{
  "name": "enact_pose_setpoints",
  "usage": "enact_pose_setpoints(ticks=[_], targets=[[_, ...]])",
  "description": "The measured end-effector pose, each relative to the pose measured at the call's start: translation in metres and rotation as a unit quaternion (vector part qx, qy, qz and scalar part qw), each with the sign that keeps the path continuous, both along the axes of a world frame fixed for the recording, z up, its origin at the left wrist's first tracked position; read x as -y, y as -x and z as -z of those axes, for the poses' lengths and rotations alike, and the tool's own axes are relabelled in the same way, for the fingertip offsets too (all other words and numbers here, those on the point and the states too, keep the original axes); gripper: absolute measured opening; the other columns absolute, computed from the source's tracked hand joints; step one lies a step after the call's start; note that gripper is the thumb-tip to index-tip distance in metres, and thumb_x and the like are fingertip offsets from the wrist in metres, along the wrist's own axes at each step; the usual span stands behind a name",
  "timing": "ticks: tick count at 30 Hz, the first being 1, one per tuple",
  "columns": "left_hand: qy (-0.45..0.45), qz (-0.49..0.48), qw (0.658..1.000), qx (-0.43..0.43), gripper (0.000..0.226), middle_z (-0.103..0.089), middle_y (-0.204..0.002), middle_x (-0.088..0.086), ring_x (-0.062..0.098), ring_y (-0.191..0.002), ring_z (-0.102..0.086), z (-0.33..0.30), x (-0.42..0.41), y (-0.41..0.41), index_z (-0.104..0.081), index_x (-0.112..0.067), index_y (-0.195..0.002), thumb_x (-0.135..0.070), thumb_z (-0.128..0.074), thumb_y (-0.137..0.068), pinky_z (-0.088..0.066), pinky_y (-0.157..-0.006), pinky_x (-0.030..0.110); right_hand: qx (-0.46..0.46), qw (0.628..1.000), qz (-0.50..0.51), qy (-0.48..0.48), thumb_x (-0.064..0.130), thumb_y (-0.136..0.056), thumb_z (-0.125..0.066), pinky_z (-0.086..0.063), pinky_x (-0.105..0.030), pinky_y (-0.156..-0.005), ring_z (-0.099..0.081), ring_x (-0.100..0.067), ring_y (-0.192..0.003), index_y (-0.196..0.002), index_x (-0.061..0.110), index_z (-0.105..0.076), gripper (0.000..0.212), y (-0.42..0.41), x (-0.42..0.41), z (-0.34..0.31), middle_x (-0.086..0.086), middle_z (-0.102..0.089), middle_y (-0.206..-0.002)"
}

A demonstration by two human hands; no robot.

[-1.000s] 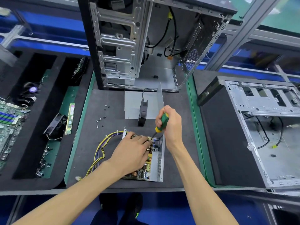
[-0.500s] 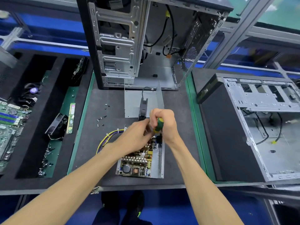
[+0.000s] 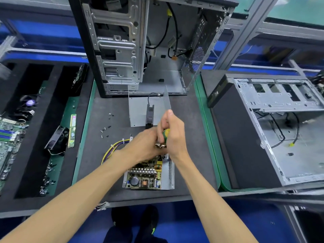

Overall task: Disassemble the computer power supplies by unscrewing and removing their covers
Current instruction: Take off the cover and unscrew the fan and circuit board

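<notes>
Open power supply (image 3: 149,176) on the dark grey mat (image 3: 189,155), near the front edge, circuit board exposed, yellow and purple wires (image 3: 112,149) trailing left. Right hand (image 3: 172,135) curled round a green-and-yellow screwdriver (image 3: 165,134) over the unit's far end; left hand (image 3: 144,146) beside it, fingers bent at the same spot, probably pinching something small (blurred, cannot tell what). Removed metal cover (image 3: 138,111) just behind, a black fan (image 3: 149,116) standing on it. Loose screws (image 3: 106,128) scattered to the left. Upright gutted tower case (image 3: 133,50) at the back; second case (image 3: 273,128) lying to the right. Green-edged bench, black foam trays (image 3: 35,137) with a motherboard (image 3: 8,137) far left. Blue floor below.
</notes>
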State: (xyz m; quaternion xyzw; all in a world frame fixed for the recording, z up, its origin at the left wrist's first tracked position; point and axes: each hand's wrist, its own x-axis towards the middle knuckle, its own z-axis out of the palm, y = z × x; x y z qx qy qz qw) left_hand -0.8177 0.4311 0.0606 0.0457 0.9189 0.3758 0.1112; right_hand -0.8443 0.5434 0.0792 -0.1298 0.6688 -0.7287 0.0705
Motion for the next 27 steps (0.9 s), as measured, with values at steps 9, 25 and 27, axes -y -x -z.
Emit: enact_pose_setpoints(ticks=[9,25,27], targets=[[0.038,0.172,0.969,-0.172,0.035,-0.051,-0.104,-0.01,0.005,-0.096,-0.045,-0.086,0.014,-0.003,-0.058,-0.015,-0.121,-0.011,-0.066,-0.087,-0.04,-0.091,0.022,0.261,0.961,-0.036,0.087,0.063,-0.106,-0.025,-0.052,-0.027,-0.063,-0.061,-0.018,-0.065,-0.07,0.01,-0.066,0.076,0.021,-0.003,0.003,-0.007,-0.061,-0.067],[0.244,0.129,0.95,-0.148,0.029,-0.05,-0.111,0.0,0.022,-0.088,-0.058,-0.094,-0.002,0.017,-0.054,-0.023,-0.115,-0.044,-0.056,-0.095,-0.043,-0.064,0.036,-0.053,0.944,-0.076,-0.318,0.027,-0.079,-0.075,-0.043,-0.024,-0.055,-0.052,-0.006,-0.062,-0.089,0.021,-0.066,0.015,0.011,-0.041,0.002,0.003,-0.061,-0.075],[0.199,0.22,0.949,-0.106,0.03,-0.05,-0.115,0.0,0.022,-0.102,-0.055,-0.103,0.004,0.015,-0.056,-0.021,-0.121,-0.02,-0.06,-0.091,-0.048,-0.084,0.041,-0.053,0.938,-0.105,-0.327,0.025,-0.079,-0.076,-0.039,-0.019,-0.055,-0.055,0.001,-0.063,-0.08,0.029,-0.06,0.017,0.016,-0.045,0.003,0.008,-0.059,-0.072]])
